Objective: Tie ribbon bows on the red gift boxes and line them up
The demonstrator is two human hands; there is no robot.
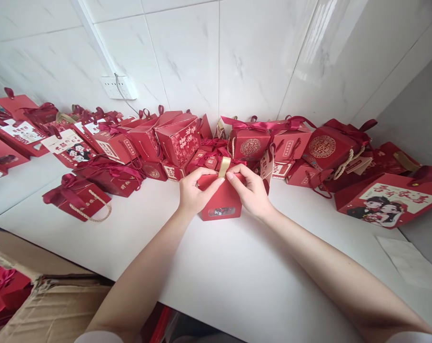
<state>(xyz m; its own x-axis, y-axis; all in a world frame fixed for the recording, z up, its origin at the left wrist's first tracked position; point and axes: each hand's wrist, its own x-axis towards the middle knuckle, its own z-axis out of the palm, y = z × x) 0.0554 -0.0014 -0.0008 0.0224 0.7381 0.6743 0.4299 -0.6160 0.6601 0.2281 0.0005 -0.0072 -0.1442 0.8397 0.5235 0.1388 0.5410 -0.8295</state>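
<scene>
A red gift box with a small clear window low on its front stands upright on the white table. From its top edge rises a gold ribbon loop. My left hand is closed on the left part of the box's top, thumb in front and fingers behind. On the other side my right hand pinches the top edge the same way. Both thumbs meet near the base of the loop. The fingers behind the box are partly hidden.
Several red gift boxes with ribbons and rope handles crowd along the tiled wall, among them a round-patterned box. A small box sits left, a large printed box right, near a white paper. A cardboard carton stands lower left.
</scene>
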